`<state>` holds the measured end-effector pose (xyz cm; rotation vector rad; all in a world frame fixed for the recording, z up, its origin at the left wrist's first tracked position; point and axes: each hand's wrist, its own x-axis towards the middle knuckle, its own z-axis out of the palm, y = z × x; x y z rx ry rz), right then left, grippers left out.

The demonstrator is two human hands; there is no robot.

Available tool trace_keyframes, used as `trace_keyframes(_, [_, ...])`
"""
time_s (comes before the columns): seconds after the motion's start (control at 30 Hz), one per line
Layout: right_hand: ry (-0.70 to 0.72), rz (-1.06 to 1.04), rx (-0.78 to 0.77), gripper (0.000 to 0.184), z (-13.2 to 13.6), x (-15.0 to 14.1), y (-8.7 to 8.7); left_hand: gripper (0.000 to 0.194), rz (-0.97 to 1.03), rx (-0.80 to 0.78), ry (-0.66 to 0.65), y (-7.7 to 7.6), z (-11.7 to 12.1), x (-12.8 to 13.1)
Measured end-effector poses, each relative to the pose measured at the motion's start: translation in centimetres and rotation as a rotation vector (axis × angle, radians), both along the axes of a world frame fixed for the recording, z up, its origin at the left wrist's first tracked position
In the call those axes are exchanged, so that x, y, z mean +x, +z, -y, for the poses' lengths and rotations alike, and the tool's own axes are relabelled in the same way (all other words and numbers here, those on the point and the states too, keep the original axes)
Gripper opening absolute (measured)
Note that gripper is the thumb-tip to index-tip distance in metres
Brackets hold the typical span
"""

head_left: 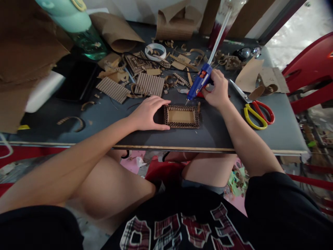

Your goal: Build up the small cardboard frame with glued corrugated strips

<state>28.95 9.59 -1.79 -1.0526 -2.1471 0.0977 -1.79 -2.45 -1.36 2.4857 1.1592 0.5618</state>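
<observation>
A small rectangular cardboard tray (pixel 181 125) with corrugated walls lies on the grey table near its front edge. My left hand (pixel 147 114) grips the tray's left end, thumb at the near corner and fingers at the far corner. In my right hand (pixel 218 89) is a blue hot glue gun (pixel 199 82), its nozzle pointing down just above the tray's far edge. A long, pale glue stick (pixel 220 36) sticks up out of its back. A thin cardboard strip (pixel 199 107) stands up at the tray's far right corner.
Scissors (pixel 253 107) with red and yellow handles lie right of my right hand. Corrugated pieces (pixel 150 84), scraps and a white tape roll (pixel 155 52) cover the table's back. A green bottle (pixel 91 41) stands back left, a black phone-like slab (pixel 78 81) before it.
</observation>
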Motion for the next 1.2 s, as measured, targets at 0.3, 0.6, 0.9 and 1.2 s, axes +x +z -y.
trace_keyframes(0.3, [-0.017,0.058,0.024,0.029,0.41,-0.3,0.17,0.096,0.007,-0.015,0.001,0.02,-0.01,0.01])
trace_keyframes(0.6, [0.017,0.084,-0.028,0.029,0.37,-0.3,0.05,0.099,-0.003,-0.032,0.006,0.11,0.0,-0.02])
trace_keyframes(0.9, [0.017,0.019,-0.021,0.029,0.57,-0.35,0.25,0.098,0.003,0.001,-0.011,-0.07,-0.06,-0.08])
trace_keyframes(1.2, [0.013,0.038,-0.023,0.025,0.59,-0.28,0.45,0.095,0.001,-0.029,-0.001,0.09,-0.02,-0.05])
